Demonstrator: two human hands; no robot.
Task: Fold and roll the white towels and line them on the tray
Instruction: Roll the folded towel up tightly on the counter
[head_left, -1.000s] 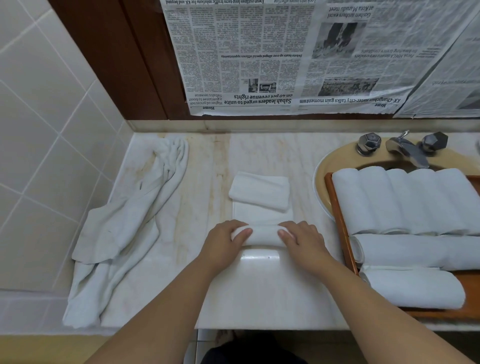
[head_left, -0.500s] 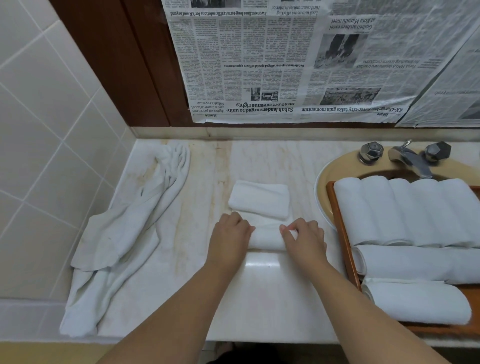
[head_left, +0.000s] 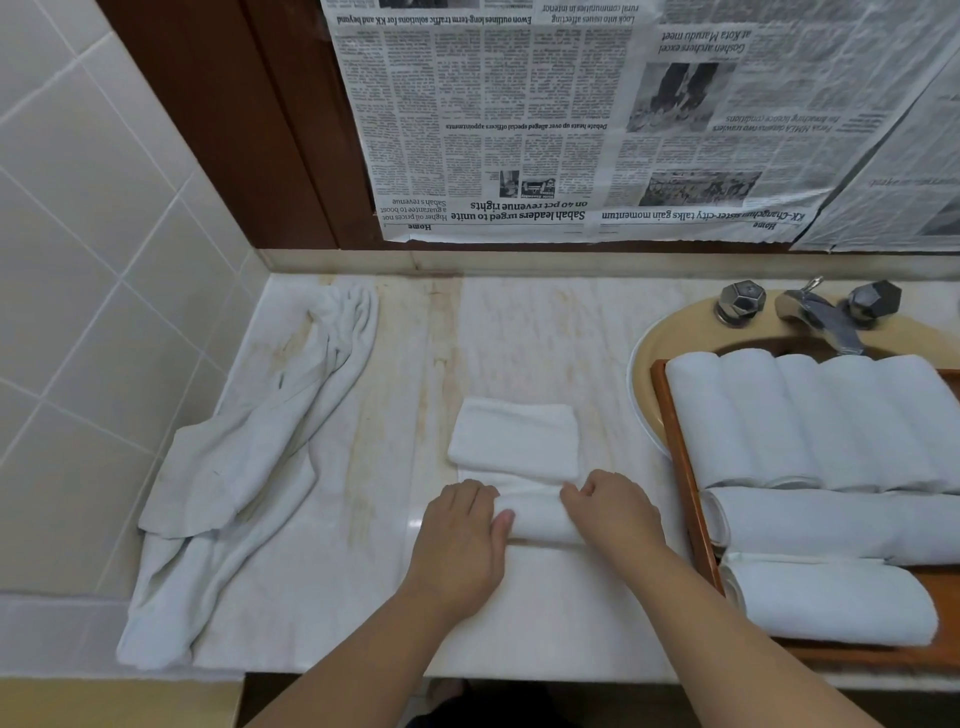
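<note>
Both hands grip a partly rolled white towel (head_left: 537, 517) on the marble tabletop (head_left: 545, 332): the left hand (head_left: 460, 538) curls over its left end, the right hand (head_left: 610, 514) over its right end. Its unrolled part lies flat just beyond, under a folded white towel (head_left: 514, 439). To the right, a wooden tray (head_left: 685, 478) over the sink (head_left: 675, 332) carries rolled towels (head_left: 810, 421). A crumpled towel (head_left: 249, 467) lies at the left.

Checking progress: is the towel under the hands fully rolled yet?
Partly rolled. The towel forms a roll between left hand and right hand; a flat strip remains beyond it.
</note>
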